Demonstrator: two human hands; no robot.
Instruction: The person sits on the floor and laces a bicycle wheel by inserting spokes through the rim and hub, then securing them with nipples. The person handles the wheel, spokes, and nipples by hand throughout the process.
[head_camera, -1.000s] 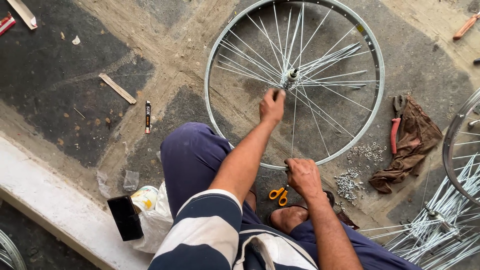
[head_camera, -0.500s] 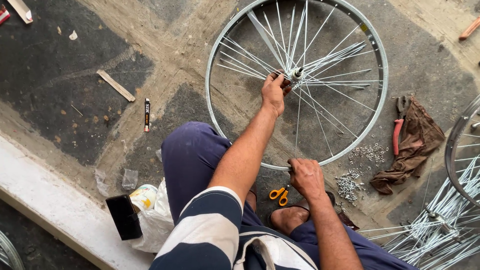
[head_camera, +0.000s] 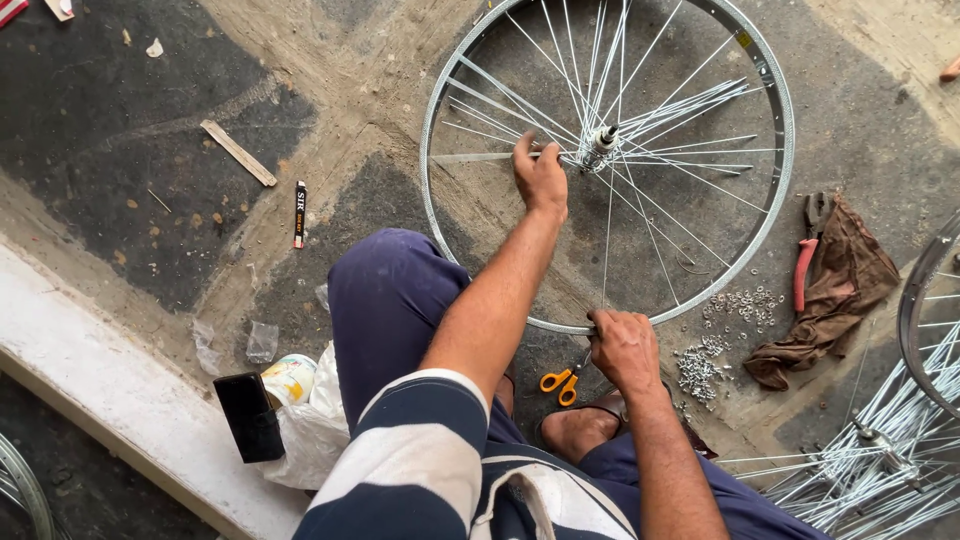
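A bare bicycle wheel rim (head_camera: 452, 90) with thin metal spokes lies flat on the concrete floor, its hub (head_camera: 601, 147) in the middle. My left hand (head_camera: 540, 176) reaches in beside the hub, fingers closed on a spoke (head_camera: 480, 157). At the near edge of the rim, my right hand (head_camera: 622, 347) grips the rim and the outer end of a spoke. Orange-handled scissors (head_camera: 558, 382) lie just left of that hand, by my foot.
Small piles of metal spoke nipples (head_camera: 718, 335) lie right of the rim. A brown rag (head_camera: 838, 290) with red-handled pliers (head_camera: 806, 262) is further right. Loose spokes and another wheel (head_camera: 925, 330) fill the right edge. A black phone (head_camera: 249, 415), a white bag and a raised kerb are at left.
My left hand has moved up and left from the lower spokes to beside the hub. My right hand has stayed on the near rim.
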